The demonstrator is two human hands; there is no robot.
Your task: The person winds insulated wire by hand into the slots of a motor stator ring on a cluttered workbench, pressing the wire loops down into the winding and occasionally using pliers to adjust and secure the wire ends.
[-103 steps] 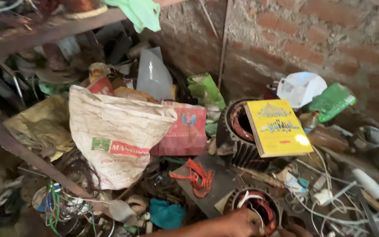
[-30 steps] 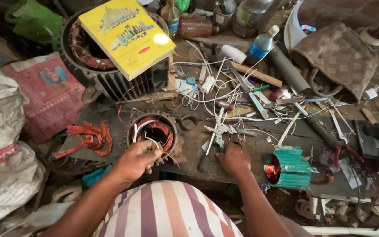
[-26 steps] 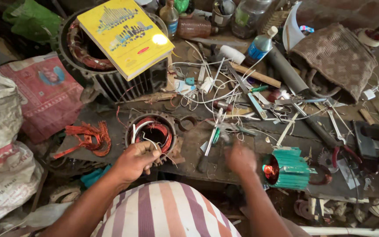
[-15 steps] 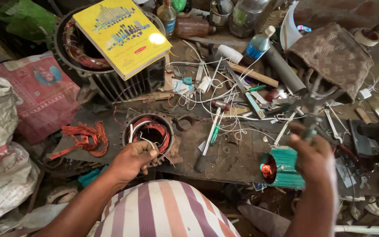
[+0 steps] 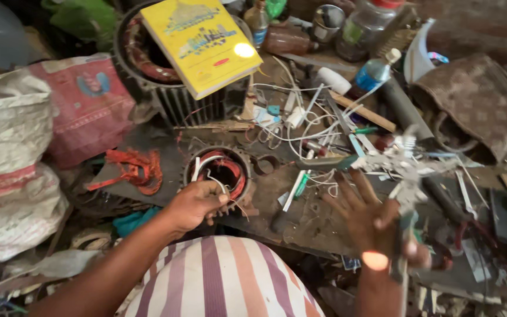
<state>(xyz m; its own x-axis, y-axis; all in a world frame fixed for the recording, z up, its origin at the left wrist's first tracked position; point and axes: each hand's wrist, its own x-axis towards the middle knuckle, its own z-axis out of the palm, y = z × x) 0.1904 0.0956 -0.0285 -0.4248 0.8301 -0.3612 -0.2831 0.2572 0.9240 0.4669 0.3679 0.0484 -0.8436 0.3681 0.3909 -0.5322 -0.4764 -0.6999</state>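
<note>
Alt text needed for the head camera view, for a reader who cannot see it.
A person's left hand grips the wires of a small motor stator on a cluttered workbench, while the right hand lifts a blurred metal tool. Behind, a yellow book lies on a larger stator.

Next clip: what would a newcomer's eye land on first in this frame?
Probably the bright yellow book at top centre, lying on a large finned motor stator. Below it, the left hand rests on the rim of a small stator with red windings. At lower right the right hand, blurred, holds a metal tool up over the cluttered workbench.
</note>
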